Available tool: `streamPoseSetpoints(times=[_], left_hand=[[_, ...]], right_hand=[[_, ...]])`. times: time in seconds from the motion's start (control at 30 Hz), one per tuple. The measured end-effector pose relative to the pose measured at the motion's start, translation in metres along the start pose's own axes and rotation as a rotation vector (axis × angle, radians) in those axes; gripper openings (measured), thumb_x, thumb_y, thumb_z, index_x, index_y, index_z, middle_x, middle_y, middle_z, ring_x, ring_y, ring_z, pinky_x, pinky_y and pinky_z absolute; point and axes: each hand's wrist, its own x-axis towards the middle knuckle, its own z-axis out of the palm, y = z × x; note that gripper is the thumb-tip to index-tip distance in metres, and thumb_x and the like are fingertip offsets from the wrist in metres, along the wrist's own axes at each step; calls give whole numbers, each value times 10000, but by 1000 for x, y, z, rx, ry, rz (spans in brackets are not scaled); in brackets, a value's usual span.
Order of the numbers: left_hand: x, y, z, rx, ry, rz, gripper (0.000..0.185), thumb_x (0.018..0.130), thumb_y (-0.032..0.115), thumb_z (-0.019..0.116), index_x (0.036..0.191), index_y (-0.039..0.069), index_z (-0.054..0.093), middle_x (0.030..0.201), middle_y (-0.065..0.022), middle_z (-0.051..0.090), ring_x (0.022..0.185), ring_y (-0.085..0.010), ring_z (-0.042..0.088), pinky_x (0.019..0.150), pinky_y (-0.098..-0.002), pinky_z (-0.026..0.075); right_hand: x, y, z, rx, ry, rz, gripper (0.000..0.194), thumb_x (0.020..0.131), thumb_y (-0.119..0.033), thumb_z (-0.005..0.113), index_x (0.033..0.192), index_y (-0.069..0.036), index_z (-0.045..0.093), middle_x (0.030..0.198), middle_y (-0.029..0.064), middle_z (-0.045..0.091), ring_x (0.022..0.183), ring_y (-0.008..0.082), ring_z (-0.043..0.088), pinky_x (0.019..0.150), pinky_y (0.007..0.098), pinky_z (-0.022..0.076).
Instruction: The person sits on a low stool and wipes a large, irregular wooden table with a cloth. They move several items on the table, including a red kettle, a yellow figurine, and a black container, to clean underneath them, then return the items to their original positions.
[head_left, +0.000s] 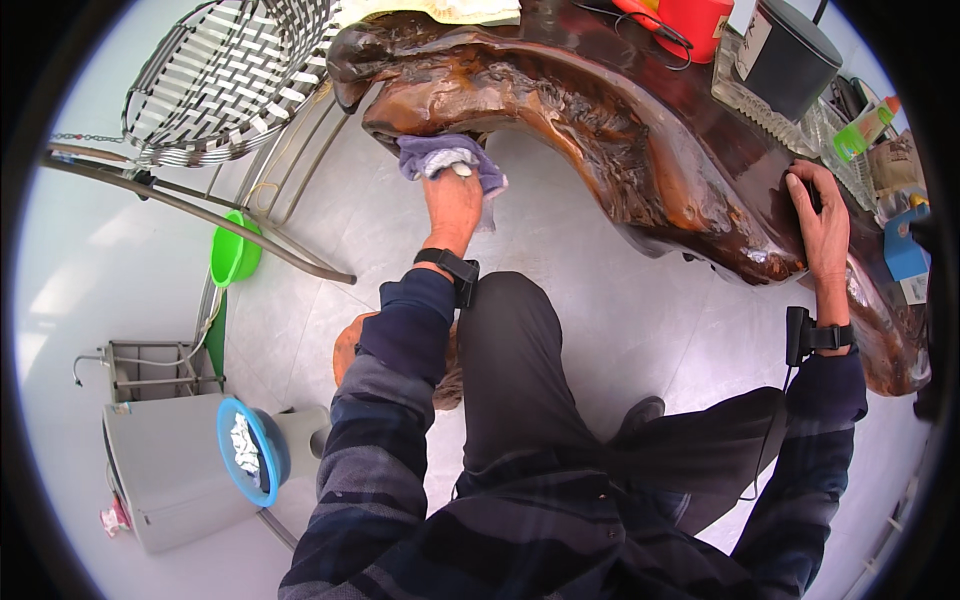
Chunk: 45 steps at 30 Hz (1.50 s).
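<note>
A purple cloth (442, 154) is bunched in my left hand (453, 199). The cloth lies against the underside of a carved, lacquered wooden table edge (600, 127), near its left end. My fingers are mostly hidden by the cloth and the wood. Further right, my right hand (821, 214) rests on the dark polished tabletop (757, 161) close to its front edge, fingers bent and holding nothing. Both wrists wear black straps with small devices.
A black-and-white woven hanging chair (225, 82) stands at left on a metal frame (225, 210). A green basin (234, 251) and a blue basin (255, 450) are lower left. On the table are a red container (694, 30), a black bin (787, 56) and a glass tray (757, 105).
</note>
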Motion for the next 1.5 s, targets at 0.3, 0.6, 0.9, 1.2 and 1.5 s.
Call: streamPoseSetpoints(times=[0.3, 0.6, 0.9, 1.2, 1.5], left_hand=[[15, 19, -11, -127, -286, -28, 324, 968, 210, 726, 1162, -48, 738, 1212, -279, 739, 1176, -481, 663, 1027, -520, 508], [34, 63, -150, -417, -57, -111, 328, 1023, 254, 734, 1223, -6, 747, 1216, -183, 764, 1129, -283, 716, 1024, -408, 530], [129, 36, -130, 654, 112, 545, 379, 924, 332, 777, 1181, 57, 740, 1175, -205, 643, 1059, -431, 656, 880, -535, 580], [124, 56, -109, 420, -1, 503, 337, 951, 217, 749, 1260, 85, 725, 1213, -210, 738, 1111, -459, 697, 947, -520, 579], [66, 89, -67, 246, -312, 563, 335, 883, 141, 756, 1169, -29, 711, 1213, -220, 689, 1148, -429, 647, 979, -512, 529]], right_hand=[[0, 6, 0, 64, 11, 26, 355, 1056, -321, 696, 1218, -7, 726, 1223, 76, 756, 1149, 191, 681, 1079, 328, 481], [-3, 6, 1, 12, 24, 1, 360, 1037, -354, 686, 1222, -48, 716, 1203, 93, 751, 1135, 241, 695, 1057, 347, 493], [-5, -6, 0, -7, 50, -34, 311, 1026, -317, 693, 1179, -47, 711, 1211, 81, 729, 1104, 267, 698, 1029, 350, 503], [-4, -11, 2, -37, 72, -21, 343, 1014, -377, 701, 1135, -57, 730, 1133, 75, 734, 1072, 284, 702, 976, 372, 517], [-6, -16, -1, -11, 45, -33, 285, 1017, -313, 694, 1139, -56, 716, 1181, 77, 713, 1114, 294, 697, 1007, 378, 515]])
